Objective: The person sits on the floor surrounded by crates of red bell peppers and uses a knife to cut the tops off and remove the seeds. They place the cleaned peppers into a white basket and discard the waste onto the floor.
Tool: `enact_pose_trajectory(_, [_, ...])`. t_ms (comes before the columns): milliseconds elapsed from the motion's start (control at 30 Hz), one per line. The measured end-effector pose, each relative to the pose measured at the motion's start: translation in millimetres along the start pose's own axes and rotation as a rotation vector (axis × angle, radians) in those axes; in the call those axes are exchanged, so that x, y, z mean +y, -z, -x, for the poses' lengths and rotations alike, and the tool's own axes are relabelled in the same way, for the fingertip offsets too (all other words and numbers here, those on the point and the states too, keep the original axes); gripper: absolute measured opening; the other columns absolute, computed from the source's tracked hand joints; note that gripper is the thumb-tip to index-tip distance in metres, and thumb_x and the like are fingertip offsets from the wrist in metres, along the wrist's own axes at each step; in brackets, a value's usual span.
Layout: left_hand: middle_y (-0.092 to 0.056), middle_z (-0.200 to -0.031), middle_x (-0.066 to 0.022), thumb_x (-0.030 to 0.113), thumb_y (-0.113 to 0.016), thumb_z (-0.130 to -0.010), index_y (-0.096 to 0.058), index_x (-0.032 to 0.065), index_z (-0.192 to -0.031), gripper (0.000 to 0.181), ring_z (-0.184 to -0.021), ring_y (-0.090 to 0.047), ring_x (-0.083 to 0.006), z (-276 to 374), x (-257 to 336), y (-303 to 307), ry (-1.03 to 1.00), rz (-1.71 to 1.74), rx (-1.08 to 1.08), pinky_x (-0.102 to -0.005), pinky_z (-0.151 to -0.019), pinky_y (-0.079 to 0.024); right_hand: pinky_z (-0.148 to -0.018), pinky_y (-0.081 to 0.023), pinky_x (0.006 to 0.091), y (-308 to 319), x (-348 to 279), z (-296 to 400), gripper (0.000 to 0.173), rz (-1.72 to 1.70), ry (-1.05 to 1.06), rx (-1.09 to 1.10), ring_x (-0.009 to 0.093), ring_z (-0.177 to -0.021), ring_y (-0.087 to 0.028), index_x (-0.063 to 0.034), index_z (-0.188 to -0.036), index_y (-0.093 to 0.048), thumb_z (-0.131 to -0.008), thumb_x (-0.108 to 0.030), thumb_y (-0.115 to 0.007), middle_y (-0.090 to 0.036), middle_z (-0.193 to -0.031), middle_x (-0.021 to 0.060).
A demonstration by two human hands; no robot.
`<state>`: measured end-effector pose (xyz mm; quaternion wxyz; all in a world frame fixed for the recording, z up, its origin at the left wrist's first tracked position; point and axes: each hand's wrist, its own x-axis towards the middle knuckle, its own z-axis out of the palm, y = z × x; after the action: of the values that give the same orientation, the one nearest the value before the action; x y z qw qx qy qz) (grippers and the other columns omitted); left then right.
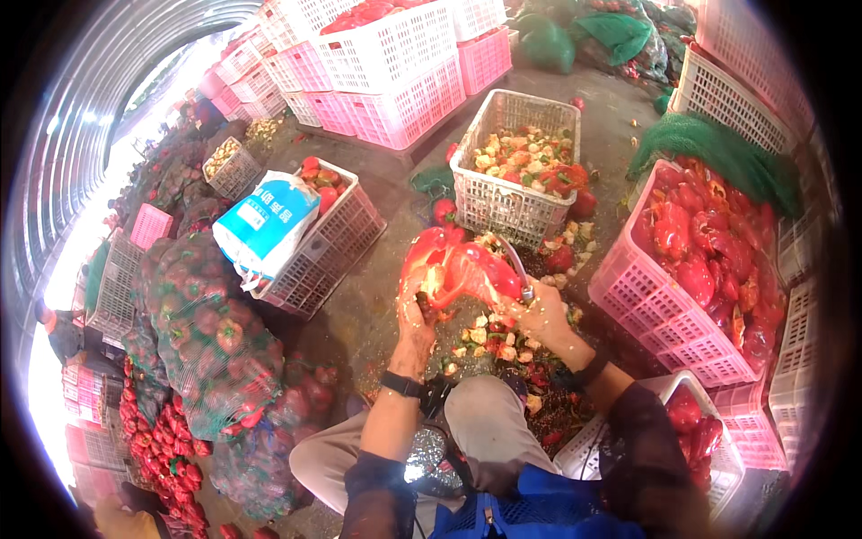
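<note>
A red bell pepper (471,266), split open with its pale inner flesh showing, is spread between my two hands. My left hand (415,330) grips its left part from below. In my right hand (547,316) is a curved metal blade (515,259) with a ring-like collar at its base; my fingers also touch the pepper's right part. The blade arcs up behind the pepper, and its handle is hidden in my palm. Pepper cores and seeds (502,340) litter the floor below my hands. Just beyond them, a white plastic crate (508,205) holds more cores and pepper scraps.
Red pepper pieces fill a pink crate (663,330) at right. A low white crate (586,448) stands beside my right leg. On the left are a crate (330,259) topped by a blue-and-white bag (273,219) and mesh sacks (202,337). Stacked crates (397,101) rise behind.
</note>
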<state>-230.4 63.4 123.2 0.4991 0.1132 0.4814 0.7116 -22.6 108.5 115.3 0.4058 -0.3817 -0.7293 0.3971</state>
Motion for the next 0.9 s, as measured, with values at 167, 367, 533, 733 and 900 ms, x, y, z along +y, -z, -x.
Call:
enact_pose_trajectory(167, [-0.065, -0.093, -0.001, 0.033, -0.06, -0.084, -0.059, 0.0116, -0.113, 0.036, -0.076, -0.064, -0.0118, -4.7, 5.4, 13.7, 0.124, -0.033, -0.231, -0.0251, -0.055, -0.051, -0.065, -0.049, 0.0266, 31.9, -28.9, 6.0, 0.029, -0.311, -0.313, -0.266, 0.008, -0.074, -0.058, -0.0019, -0.109, -0.06, -0.084, -0.015, -0.067, -0.065, -0.084, 0.0018])
enact_pose_trajectory(367, [-0.061, -0.11, -0.0113, 0.024, -0.055, -0.092, -0.048, -0.0001, -0.122, 0.039, -0.094, -0.062, -0.0206, 0.2, 7.4, -19.8, -0.415, -0.465, -0.355, -0.0322, -0.082, -0.052, -0.086, -0.049, 0.0306, 46.6, -38.7, -3.9, 0.062, -0.298, -0.077, -0.063, 0.019, -0.102, -0.056, 0.0006, -0.127, -0.046, -0.072, -0.003, -0.074, -0.058, -0.114, 0.0102])
enact_pose_trajectory(533, [-0.061, -0.106, -0.0134, 0.004, -0.063, -0.084, -0.046, -0.0034, -0.118, 0.038, -0.095, -0.061, -0.0177, 17.4, 18.3, 5.8, -0.336, -0.252, -0.539, -0.028, -0.082, -0.052, -0.079, -0.047, 0.027, -5.5, -27.2, -40.0, 0.05, -0.179, 0.078, -0.223, 0.013, -0.091, -0.056, 0.0, -0.12, -0.05, -0.074, -0.002, -0.071, -0.06, -0.104, 0.0092])
enact_pose_trajectory(733, [-0.059, -0.078, -0.0177, 0.061, -0.073, -0.062, -0.048, 0.0033, -0.092, 0.07, -0.079, -0.061, -0.0303, 24.2, 49.8, -12.3, -0.432, -1.127, -0.045, -0.0413, -0.067, -0.045, -0.073, -0.045, 0.0257, -22.0, -18.7, -50.9, 0.04, -0.161, -0.034, -0.01, 0.011, -0.083, -0.054, 0.0016, -0.112, -0.054, -0.077, -0.006, -0.071, -0.06, -0.094, 0.0045])
enact_pose_trajectory(900, [-0.063, -0.087, -0.019, 0.042, -0.067, -0.077, -0.062, 0.0025, -0.091, 0.043, -0.085, -0.062, -0.0339, -4.7, 20.1, 26.7, -0.733, -0.936, -0.198, -0.0423, -0.073, -0.048, -0.061, -0.048, 0.0324, -57.2, -49.3, -38.3, 0.034, 0.236, 0.066, 0.042, 0.023, -0.066, -0.061, -0.0076, -0.101, -0.057, -0.073, -0.017, -0.073, -0.062, -0.078, 0.0104])
